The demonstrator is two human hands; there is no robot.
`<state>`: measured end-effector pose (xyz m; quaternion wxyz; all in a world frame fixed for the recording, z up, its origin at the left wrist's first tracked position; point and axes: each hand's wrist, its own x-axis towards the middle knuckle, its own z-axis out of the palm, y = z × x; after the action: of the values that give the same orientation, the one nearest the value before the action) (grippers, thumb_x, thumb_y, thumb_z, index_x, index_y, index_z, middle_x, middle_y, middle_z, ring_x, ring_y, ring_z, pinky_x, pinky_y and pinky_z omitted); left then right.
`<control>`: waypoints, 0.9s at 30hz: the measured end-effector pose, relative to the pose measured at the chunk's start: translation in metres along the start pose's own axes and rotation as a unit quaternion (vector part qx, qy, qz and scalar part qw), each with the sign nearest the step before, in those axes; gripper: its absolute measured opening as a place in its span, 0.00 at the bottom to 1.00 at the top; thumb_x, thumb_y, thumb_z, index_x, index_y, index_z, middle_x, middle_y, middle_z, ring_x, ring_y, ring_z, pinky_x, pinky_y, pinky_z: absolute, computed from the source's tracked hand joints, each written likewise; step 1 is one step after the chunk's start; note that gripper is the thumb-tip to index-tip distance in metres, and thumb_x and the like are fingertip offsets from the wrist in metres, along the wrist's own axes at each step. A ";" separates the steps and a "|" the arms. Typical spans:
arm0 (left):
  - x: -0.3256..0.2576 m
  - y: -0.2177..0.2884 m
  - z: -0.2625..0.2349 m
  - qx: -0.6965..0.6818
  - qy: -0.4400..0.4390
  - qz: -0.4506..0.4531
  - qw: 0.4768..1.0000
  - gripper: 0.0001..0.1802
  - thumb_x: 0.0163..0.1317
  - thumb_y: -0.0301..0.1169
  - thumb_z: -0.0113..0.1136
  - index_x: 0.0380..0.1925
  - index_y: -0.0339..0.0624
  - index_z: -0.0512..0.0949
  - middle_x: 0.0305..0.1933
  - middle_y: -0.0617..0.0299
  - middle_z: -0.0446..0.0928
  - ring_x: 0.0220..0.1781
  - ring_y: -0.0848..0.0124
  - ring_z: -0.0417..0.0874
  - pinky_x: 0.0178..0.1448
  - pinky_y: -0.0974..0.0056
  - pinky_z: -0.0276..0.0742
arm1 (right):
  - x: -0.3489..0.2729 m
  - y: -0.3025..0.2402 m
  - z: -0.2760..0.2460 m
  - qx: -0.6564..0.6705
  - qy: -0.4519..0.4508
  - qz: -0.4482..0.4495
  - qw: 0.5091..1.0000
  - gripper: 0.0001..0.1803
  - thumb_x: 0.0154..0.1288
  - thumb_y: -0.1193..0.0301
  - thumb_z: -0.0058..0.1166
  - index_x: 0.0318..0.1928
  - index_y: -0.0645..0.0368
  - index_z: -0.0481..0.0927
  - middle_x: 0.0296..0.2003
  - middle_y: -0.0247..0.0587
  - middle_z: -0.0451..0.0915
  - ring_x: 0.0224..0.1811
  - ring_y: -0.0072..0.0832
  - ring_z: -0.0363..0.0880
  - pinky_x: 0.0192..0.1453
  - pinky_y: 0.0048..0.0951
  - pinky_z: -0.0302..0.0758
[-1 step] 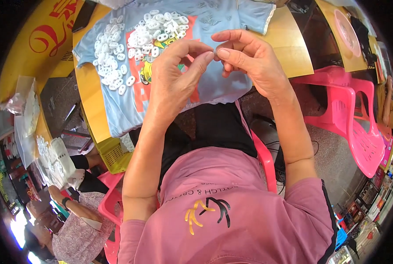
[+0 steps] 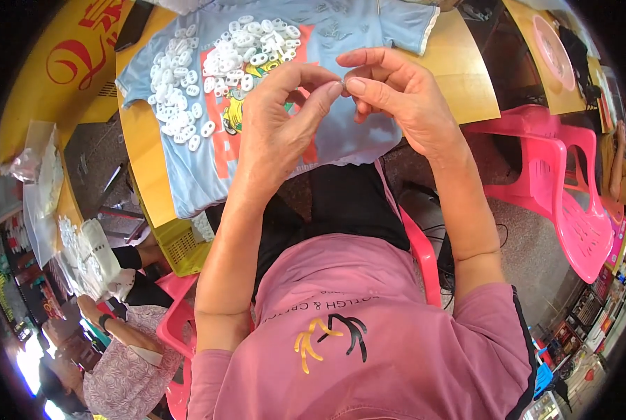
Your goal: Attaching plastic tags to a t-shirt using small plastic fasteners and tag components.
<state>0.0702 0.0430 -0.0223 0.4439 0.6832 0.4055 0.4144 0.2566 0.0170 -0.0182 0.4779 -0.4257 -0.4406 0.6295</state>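
Above the shirt on the table, my left hand [image 2: 281,115] and my right hand [image 2: 407,94] meet with thumb tips almost touching. Thumb and forefinger of the left hand are pinched together. On the right hand the thumb presses toward the curled fingers, while the forefinger arches above. Whatever sits between the fingertips is tiny and cannot be made out. Beneath them a light blue T-shirt [image 2: 194,171] with a red and yellow print is spread. Two heaps of small white oval plastic pieces with holes, one left [image 2: 169,91] and one nearer the middle [image 2: 225,59], lie on it.
Small grey bits [image 2: 334,29] lie on the shirt's far part. The yellow tabletop [image 2: 460,70] shows around it. A pink chair [image 2: 537,161] stands at right, a yellow-green crate [image 2: 180,248] below the table's left edge. Another person [image 2: 127,371] sits at lower left beside a white bag [image 2: 99,255].
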 end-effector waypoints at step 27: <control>-0.021 -0.009 -0.040 0.084 0.088 -0.061 0.991 0.07 0.62 0.27 0.63 0.36 0.35 0.80 0.31 0.65 0.78 0.27 0.80 0.72 0.31 0.72 0.69 | -0.003 0.014 -0.008 -0.117 0.091 -0.132 0.980 0.11 0.72 0.73 0.50 0.50 0.66 0.78 0.30 0.32 0.75 0.31 0.18 0.75 0.40 0.22 0.77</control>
<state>0.0247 0.0364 -0.0243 0.3719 0.6528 0.5175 0.4096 0.2620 0.0129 -0.0328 0.5416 -0.4722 -0.5184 0.4636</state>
